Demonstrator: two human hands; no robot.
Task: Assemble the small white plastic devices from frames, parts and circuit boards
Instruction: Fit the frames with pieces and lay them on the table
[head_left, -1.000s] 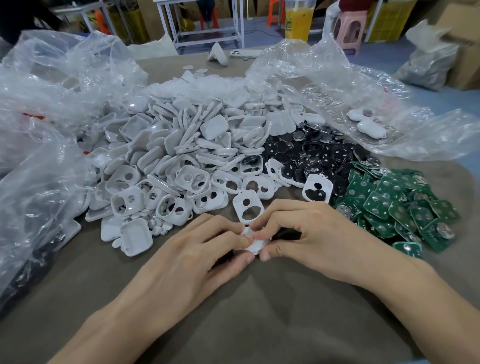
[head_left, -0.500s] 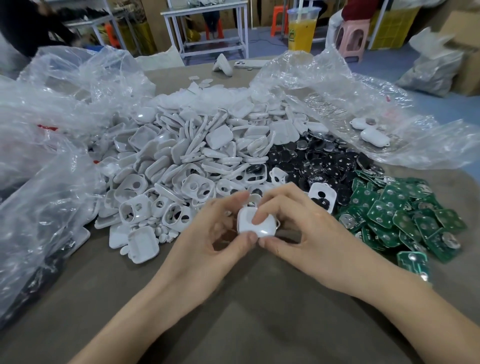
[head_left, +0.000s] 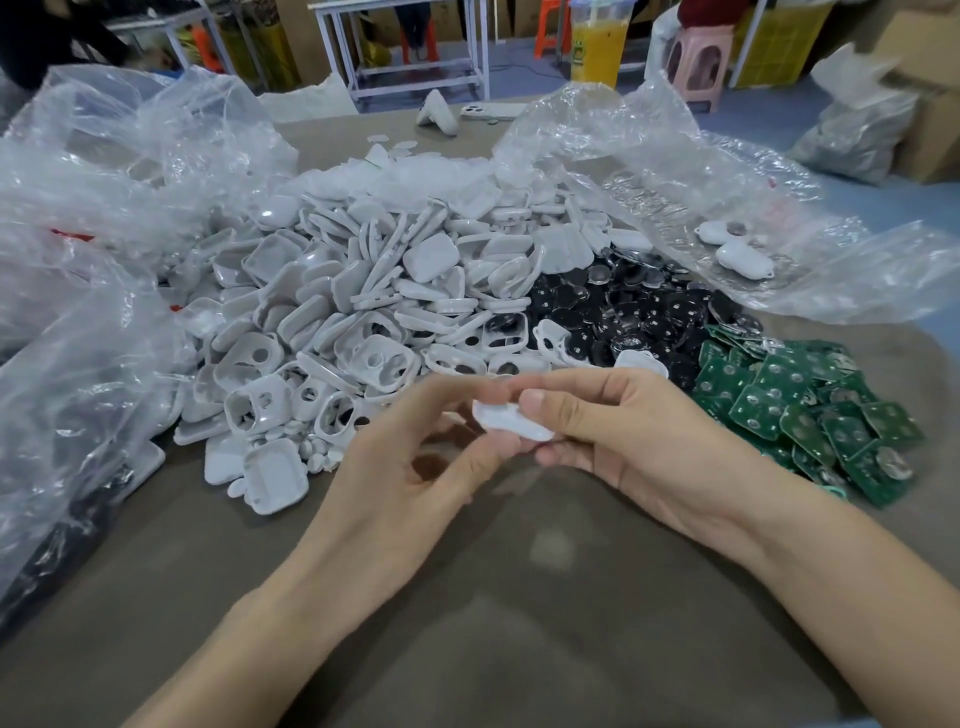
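White device: pinched mid-air.
Left hand: fingertips curled on it.
Right hand: thumb clamped on top.
Green boards: print unreadable.

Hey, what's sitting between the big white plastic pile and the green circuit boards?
In the head view, a heap of black round parts lies there.

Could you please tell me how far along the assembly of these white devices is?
Done: two closed devices lie on the clear bag at right. In hand: the left hand and right hand pinch one white device above the table. Left: big heaps of white frames, black parts and green circuit boards lie unassembled.
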